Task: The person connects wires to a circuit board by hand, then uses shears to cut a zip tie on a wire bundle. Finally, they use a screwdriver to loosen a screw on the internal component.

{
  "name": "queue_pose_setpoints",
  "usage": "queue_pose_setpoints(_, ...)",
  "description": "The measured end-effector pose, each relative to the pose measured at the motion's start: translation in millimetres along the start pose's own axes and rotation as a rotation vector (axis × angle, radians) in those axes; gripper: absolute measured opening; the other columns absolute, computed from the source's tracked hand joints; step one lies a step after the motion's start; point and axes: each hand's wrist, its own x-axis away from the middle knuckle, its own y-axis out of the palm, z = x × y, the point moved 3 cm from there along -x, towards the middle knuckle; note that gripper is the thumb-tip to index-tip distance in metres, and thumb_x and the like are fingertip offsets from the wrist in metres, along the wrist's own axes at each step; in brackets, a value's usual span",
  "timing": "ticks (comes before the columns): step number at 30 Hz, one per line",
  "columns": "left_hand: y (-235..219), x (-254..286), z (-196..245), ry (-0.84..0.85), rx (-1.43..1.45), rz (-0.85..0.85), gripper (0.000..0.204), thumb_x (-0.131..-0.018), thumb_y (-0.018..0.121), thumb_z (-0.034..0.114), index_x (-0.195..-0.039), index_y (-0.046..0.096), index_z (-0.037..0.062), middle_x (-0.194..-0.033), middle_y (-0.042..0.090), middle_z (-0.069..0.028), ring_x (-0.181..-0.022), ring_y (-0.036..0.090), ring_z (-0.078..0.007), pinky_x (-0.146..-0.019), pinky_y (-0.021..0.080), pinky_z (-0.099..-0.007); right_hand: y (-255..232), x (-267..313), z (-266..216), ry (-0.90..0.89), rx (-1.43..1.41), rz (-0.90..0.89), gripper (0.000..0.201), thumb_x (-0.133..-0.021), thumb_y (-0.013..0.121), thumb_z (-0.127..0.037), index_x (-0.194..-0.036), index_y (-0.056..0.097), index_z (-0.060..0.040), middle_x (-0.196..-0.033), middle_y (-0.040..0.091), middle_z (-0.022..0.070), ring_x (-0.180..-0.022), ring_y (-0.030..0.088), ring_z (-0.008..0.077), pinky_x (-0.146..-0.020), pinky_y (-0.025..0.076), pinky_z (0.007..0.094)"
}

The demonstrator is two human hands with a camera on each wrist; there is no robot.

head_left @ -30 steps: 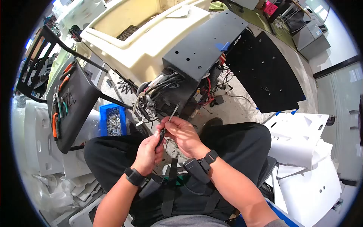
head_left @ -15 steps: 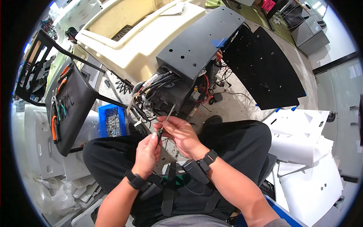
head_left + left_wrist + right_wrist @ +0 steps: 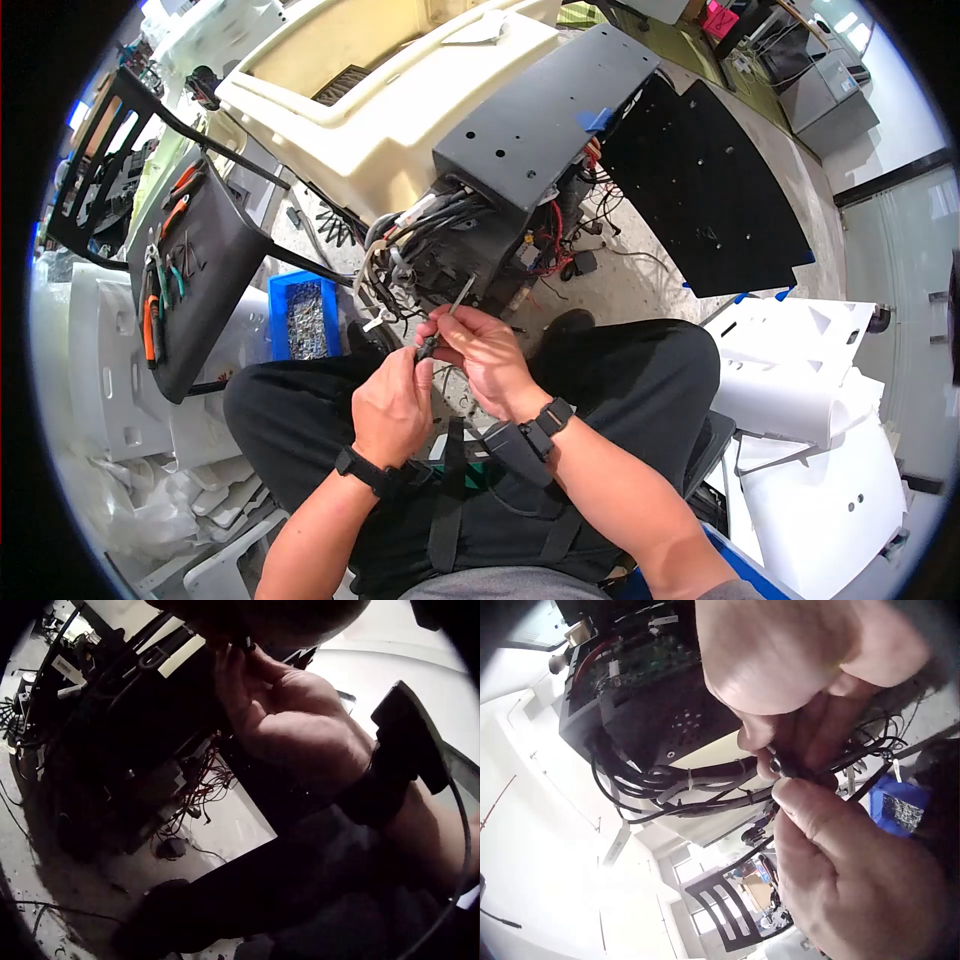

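My left hand (image 3: 392, 408) pinches a small dark piece (image 3: 427, 347) between thumb and fingers; the right wrist view shows the same dark piece (image 3: 799, 771) where both hands meet. Beside it, the fingers of my right hand (image 3: 485, 362) pinch a thin pale rod (image 3: 462, 292), whose tip points up toward the grey housing (image 3: 545, 115). The rod's lower end is hidden by the fingers. A bundle of dark cables (image 3: 425, 225) hangs from the housing just beyond the hands. In the left wrist view, my right hand (image 3: 300, 727) shows with its fingers bent.
A blue bin (image 3: 275, 320) of small metal parts stands on the floor at left. Pliers and other tools lie on a black chair seat (image 3: 215, 290). A black panel (image 3: 700, 190) leans right of the housing; white panels (image 3: 820, 510) lie at lower right.
The left hand has rolled so that more of its back faces up, and its thumb sits slightly lower. The right hand keeps its pinch on the rod. The head view has shifted slightly.
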Motion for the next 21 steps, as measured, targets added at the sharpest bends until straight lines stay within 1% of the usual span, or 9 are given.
queue_pose_setpoints(3, 1, -2, 1, -0.009, -0.033, -0.023, 0.017, -0.091, 0.055, 0.017, -0.094, 0.056, 0.0004, -0.071, 0.058, -0.0152, -0.068, 0.059, -0.0352, -0.056, 0.047, -0.0395, 0, 1, -1, -0.005, 0.008, 0.023, 0.021, -0.095, 0.055, -0.022, -0.105, 0.06, -0.0042, -0.096, 0.064, 0.0042, -0.089, 0.059, 0.0109, -0.077, 0.047, 0.0255)
queue_pose_setpoints(6, 12, -2, -15, -0.438, 0.526, -0.194, 0.034, -0.098, 0.044, 0.033, -0.088, 0.053, 0.0011, -0.057, 0.047, -0.0052, -0.046, 0.045, -0.0195, -0.044, 0.036, -0.0298, -2, 0, -2, -0.002, 0.011, -0.024, 0.023, -0.096, 0.052, -0.022, -0.109, 0.057, -0.0032, -0.1, 0.064, 0.0067, -0.094, 0.06, 0.0135, -0.082, 0.049, 0.0279)
queue_pose_setpoints(7, 11, -1, -22, -0.438, 0.528, -0.195, 0.034, -0.098, 0.044, 0.033, -0.088, 0.053, 0.0011, -0.057, 0.047, -0.0052, -0.046, 0.045, -0.0195, -0.044, 0.036, -0.0298, -3, 1, -2, -0.001, 0.007, -0.009, 0.024, -0.096, 0.053, -0.022, -0.108, 0.058, -0.0024, -0.098, 0.064, 0.0064, -0.091, 0.06, 0.0129, -0.078, 0.048, 0.0266)
queue_pose_setpoints(9, 22, 6, -25, -0.996, 1.566, -0.539, 0.037, -0.098, 0.041, 0.041, -0.087, 0.052, 0.0073, -0.058, 0.037, 0.0062, -0.045, 0.029, -0.0057, -0.04, 0.024, -0.0219, -5, 1, -3, 0.001, 0.01, 0.002, 0.025, -0.095, 0.054, -0.023, -0.107, 0.059, -0.0016, -0.096, 0.064, 0.0061, -0.087, 0.06, 0.0123, -0.074, 0.048, 0.0253)
queue_pose_setpoints(10, 23, 6, -20, -1.04, 1.575, -0.546, 0.037, -0.097, 0.042, 0.043, -0.086, 0.05, 0.0084, -0.057, 0.03, 0.0065, -0.044, 0.022, -0.0048, -0.039, 0.018, -0.0204, -7, 1, -3, 0.015, 0.008, -0.03, 0.024, -0.095, 0.054, -0.023, -0.108, 0.058, -0.0026, -0.099, 0.064, 0.0065, -0.091, 0.059, 0.0128, -0.077, 0.047, 0.026)
queue_pose_setpoints(15, 26, 11, -20, -0.91, 1.219, -0.428, 0.038, -0.098, 0.042, 0.039, -0.088, 0.054, 0.0052, -0.058, 0.042, 0.002, -0.044, 0.035, -0.0088, -0.041, 0.029, -0.0253, -8, 0, 0, 0.003, 0.02, -0.012, 0.025, -0.095, 0.055, -0.024, -0.108, 0.058, -0.0033, -0.1, 0.064, 0.0066, -0.094, 0.06, 0.0132, -0.082, 0.047, 0.0274)
queue_pose_setpoints(17, 11, 5, -16, -0.327, 0.39, -0.128, 0.026, -0.095, 0.05, 0.027, -0.093, 0.055, 0.0011, -0.064, 0.055, -0.0112, -0.056, 0.057, -0.0269, -0.049, 0.043, -0.0337, -5, -1, 0, -0.009, 0.015, -0.008, 0.025, -0.094, 0.055, -0.024, -0.107, 0.058, -0.0031, -0.099, 0.064, 0.0068, -0.093, 0.06, 0.0132, -0.082, 0.048, 0.0284)
queue_pose_setpoints(18, 3, 3, -9, -0.228, 0.226, -0.11, 0.019, -0.091, 0.056, 0.018, -0.096, 0.054, -0.0001, -0.073, 0.058, -0.017, -0.07, 0.06, -0.0352, -0.058, 0.047, -0.0386, -4, -1, 0, -0.019, 0.002, -0.013, 0.024, -0.094, 0.055, -0.024, -0.107, 0.058, -0.003, -0.099, 0.064, 0.0068, -0.093, 0.06, 0.0134, -0.082, 0.048, 0.0285)
queue_pose_setpoints(21, -3, 4, -5, 0.005, 0.052, 0.001, 0.016, -0.09, 0.056, 0.017, -0.095, 0.055, 0.0016, -0.074, 0.058, -0.0159, -0.068, 0.06, -0.0354, -0.057, 0.047, -0.0403, -2, -1, 1, -0.025, -0.014, -0.001, 0.025, -0.094, 0.055, -0.024, -0.107, 0.059, -0.0028, -0.098, 0.064, 0.0069, -0.093, 0.06, 0.0139, -0.082, 0.049, 0.0286)
